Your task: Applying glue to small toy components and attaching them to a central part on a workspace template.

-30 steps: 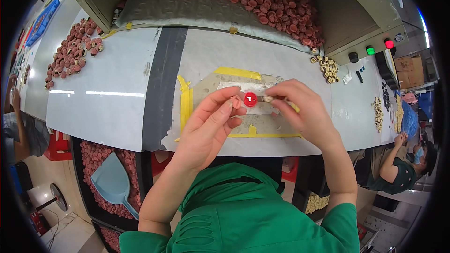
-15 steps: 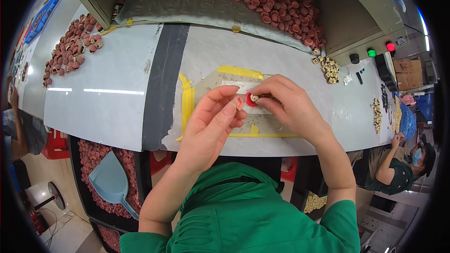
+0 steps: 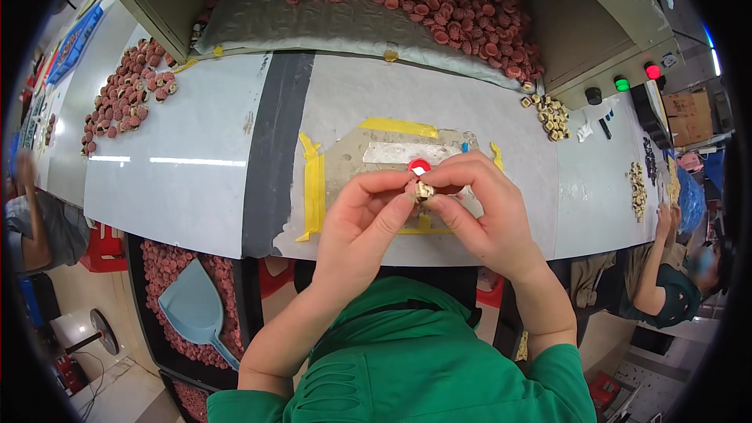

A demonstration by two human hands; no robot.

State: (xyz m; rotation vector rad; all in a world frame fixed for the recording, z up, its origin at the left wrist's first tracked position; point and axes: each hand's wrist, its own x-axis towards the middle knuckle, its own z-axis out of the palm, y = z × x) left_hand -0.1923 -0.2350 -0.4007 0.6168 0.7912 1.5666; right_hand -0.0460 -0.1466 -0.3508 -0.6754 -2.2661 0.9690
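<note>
Above the taped patch of the white bench, my two hands meet. My left hand (image 3: 359, 219) pinches a small pink cup-shaped shell (image 3: 410, 186), mostly covered by the fingertips. Pressed against it is a small cream-and-dark piece (image 3: 424, 191), gripped between the thumb and fingers of my right hand (image 3: 487, 215). Whether the piece sits inside the shell or only touches it, I cannot tell. Just beyond the fingertips is a round red dish (image 3: 420, 165) with a pale centre, next to a whitish strip (image 3: 392, 153) on the bench.
Pink shells (image 3: 470, 12) lie heaped in a grey cabinet at the back. Cream-and-dark pieces (image 3: 553, 119) are piled on the right, joined pink pieces (image 3: 125, 94) on the left. A blue dustpan (image 3: 192, 305) rests in a shell bin below. A co-worker (image 3: 658, 282) sits at right.
My hands have come together and slightly nearer to me. The right hand has brought the cream-and-dark piece from over the red dish to the pink shell in my left hand.
</note>
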